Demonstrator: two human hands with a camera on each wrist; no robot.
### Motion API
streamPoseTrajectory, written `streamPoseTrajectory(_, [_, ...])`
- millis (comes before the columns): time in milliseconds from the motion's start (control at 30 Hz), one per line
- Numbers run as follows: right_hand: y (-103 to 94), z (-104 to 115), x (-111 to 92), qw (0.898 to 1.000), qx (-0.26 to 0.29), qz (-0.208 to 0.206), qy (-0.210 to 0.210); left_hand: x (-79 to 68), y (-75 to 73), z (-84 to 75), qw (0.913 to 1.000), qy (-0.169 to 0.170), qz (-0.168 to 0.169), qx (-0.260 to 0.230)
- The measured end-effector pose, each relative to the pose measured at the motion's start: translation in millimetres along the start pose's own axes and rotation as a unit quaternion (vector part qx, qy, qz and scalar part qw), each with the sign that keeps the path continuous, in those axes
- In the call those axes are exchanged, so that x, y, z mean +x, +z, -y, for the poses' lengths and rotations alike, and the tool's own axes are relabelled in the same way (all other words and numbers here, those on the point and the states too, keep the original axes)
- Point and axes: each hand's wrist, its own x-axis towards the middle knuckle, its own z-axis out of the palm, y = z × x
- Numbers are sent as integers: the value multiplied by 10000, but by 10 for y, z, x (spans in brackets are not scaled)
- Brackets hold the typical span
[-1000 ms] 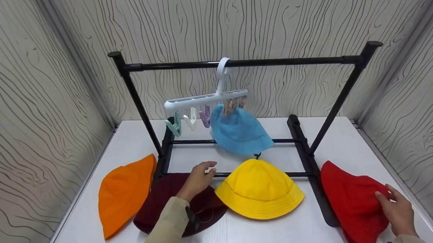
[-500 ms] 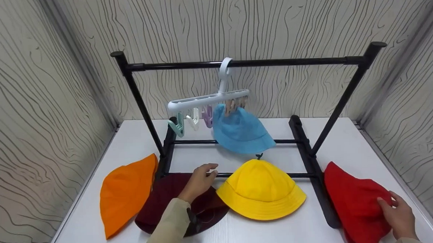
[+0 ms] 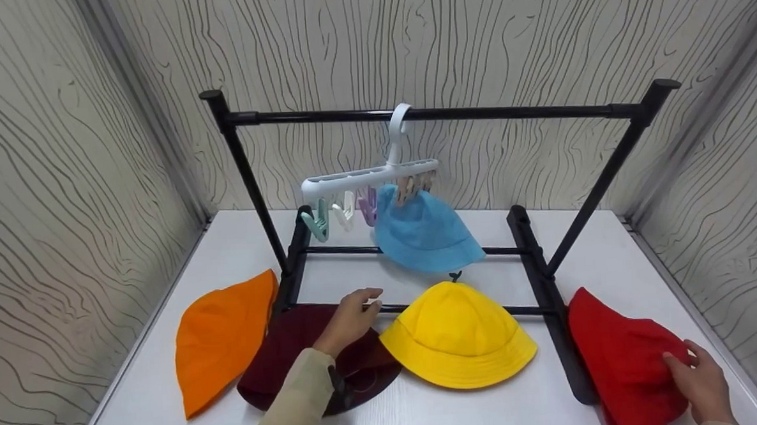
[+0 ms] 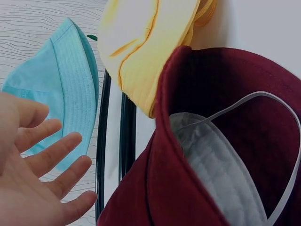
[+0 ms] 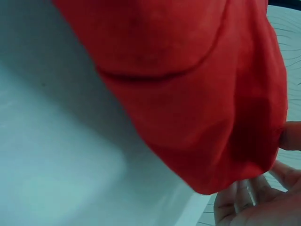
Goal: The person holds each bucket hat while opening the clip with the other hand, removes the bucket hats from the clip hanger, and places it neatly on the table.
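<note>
My right hand (image 3: 702, 380) pinches the crown of a red bucket hat (image 3: 627, 355) at the right, thumb on one side and fingers on the other in the right wrist view. My left hand (image 3: 351, 319) hovers with spread, relaxed fingers over a maroon bucket hat (image 3: 282, 351). Inside that maroon hat, the left wrist view shows a pale lining (image 4: 216, 160) and a whitish cord (image 4: 235, 101). A yellow bucket hat (image 3: 457, 333) with a small sprout on top sits right of my left hand. Behind it, a light blue hat (image 3: 424, 233) hangs from beige clips (image 3: 409, 189).
A black rack (image 3: 508, 112) carries a white clip hanger (image 3: 351, 178) on its top bar. Green (image 3: 318, 221), white (image 3: 344, 211) and purple clips (image 3: 368, 206) hang at its left. An orange hat (image 3: 221, 347) lies at the left. Patterned walls (image 3: 537, 39) enclose the white table (image 3: 477, 419).
The red hat's crown and my right hand have lowered slightly toward the table's front. My left hand stays nearly still. The whole head view has shifted a little.
</note>
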Motion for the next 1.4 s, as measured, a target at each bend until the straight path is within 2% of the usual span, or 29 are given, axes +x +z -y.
streamPoseTrajectory(300, [6, 169, -120, 9956, -816, -256, -396, 22, -16, 2, 10000, 46, -26, 44])
streamPoseTrajectory(500, [51, 319, -197, 9883, -1144, -592, -814, 35, -41, -1, 9991, 411, -135, 36])
streamPoseTrajectory(600, [91, 428, -238, 9878, -1058, -591, -975, 55, -59, -17, 9991, 390, -162, 21])
streamPoseTrajectory(700, [142, 565, -282, 9880, -927, -465, -1143, 83, -90, -54, 9995, 235, -211, -33])
streamPoseTrajectory(833, [252, 770, -368, 9874, -822, -280, -1322, 131, -147, -112, 9989, 221, -378, -138])
streamPoseTrajectory(1100, [575, 1185, -533, 9828, -221, -12, -1831, 245, -247, -266, 9944, 678, -777, -253])
streamPoseTrajectory(1333, [909, 1638, -562, 9663, -79, -209, -2563, 409, -305, -422, 9850, 1122, -1262, -348])
streamPoseTrajectory(1400, [1001, 1753, -561, 9604, -62, -227, -2776, 457, -329, -468, 9832, 1153, -1372, -344])
